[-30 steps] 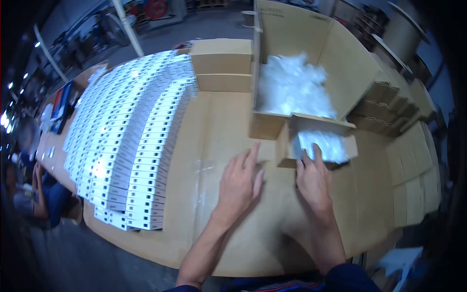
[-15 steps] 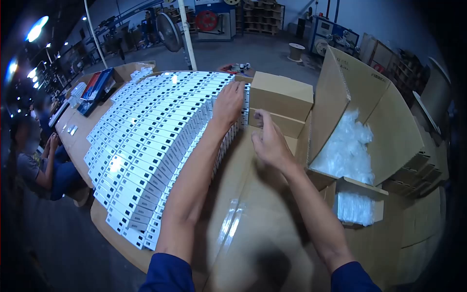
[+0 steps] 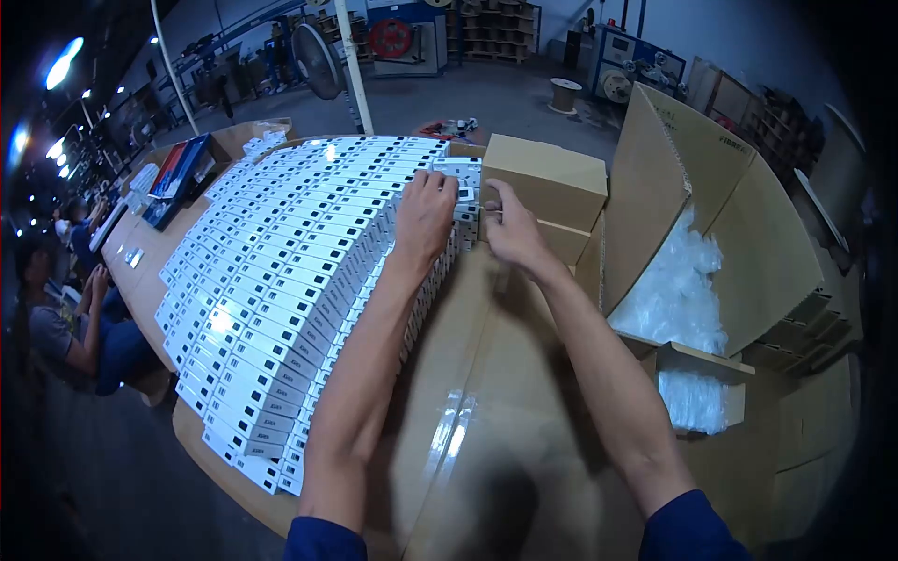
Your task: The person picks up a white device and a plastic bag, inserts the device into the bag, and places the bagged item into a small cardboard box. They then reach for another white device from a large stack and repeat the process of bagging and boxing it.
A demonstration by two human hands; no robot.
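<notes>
Rows of slim white boxes (image 3: 281, 252) with small dark squares on their ends are stacked across the left of the table. My left hand (image 3: 426, 220) is at the far right end of the rows, fingers together and curled over a white box (image 3: 466, 194); its grip is partly hidden behind the knuckles. Just right of it, my right hand (image 3: 514, 229) has its thumb and bent index finger apart, with nothing visible between them. That hand is in front of a closed brown carton (image 3: 544, 173), close to its left edge.
A tall open carton (image 3: 767, 252) at the right holds clear plastic bags (image 3: 673, 290). In front of it, a smaller box (image 3: 734, 397) contains more clear plastic. Brown cardboard (image 3: 524, 402) with shiny tape covers the near tabletop. Another person (image 3: 70, 323) sits at the left.
My left hand has drawn back slightly toward me and left, uncovering white boxes at the row's end. My right hand has shifted slightly up, nearer those boxes.
</notes>
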